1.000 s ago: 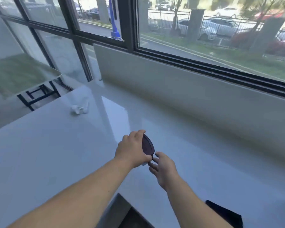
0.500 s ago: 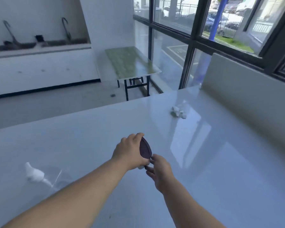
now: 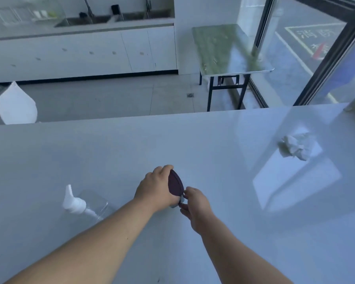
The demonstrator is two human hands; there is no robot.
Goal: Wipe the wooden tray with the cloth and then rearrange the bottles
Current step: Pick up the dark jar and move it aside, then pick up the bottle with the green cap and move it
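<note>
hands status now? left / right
Left hand: closed around a dark oval object.
Right hand: fingertips pinching that object's lower end.

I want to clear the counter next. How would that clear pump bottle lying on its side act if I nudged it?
The pump bottle lies on its side on a glossy counter, so it would probably slide or roll easily. It looks see-through and possibly empty, so likely light. The white pump head sticking out may make it swing round rather than roll straight.
</note>
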